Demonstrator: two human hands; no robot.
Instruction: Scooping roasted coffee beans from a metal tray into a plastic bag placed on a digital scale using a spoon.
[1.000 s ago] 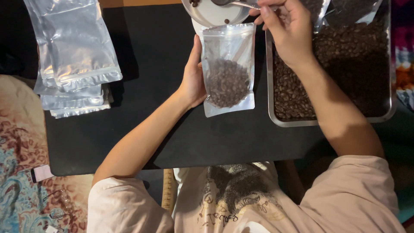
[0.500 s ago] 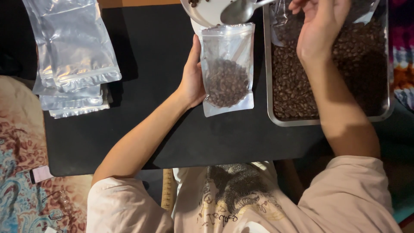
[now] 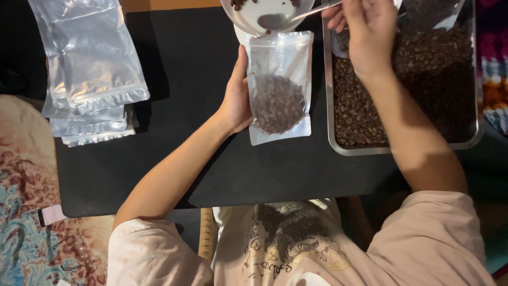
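Observation:
My left hand grips the left edge of a clear stand-up pouch partly filled with dark coffee beans, held upright on the black table. My right hand holds a metal spoon, whose bowl rests inside a shallow metal bowl just above the pouch's mouth. A few beans lie in that bowl at the top edge of the view.
A steel tray full of coffee beans sits to the right of the pouch, with a clear bag lying in its far end. A stack of empty clear pouches lies at the far left. A patterned cloth covers the floor at left.
My right hand has swung the spoon left, from over the tray into the metal bowl above the pouch. My left hand and the pouch have stayed put.

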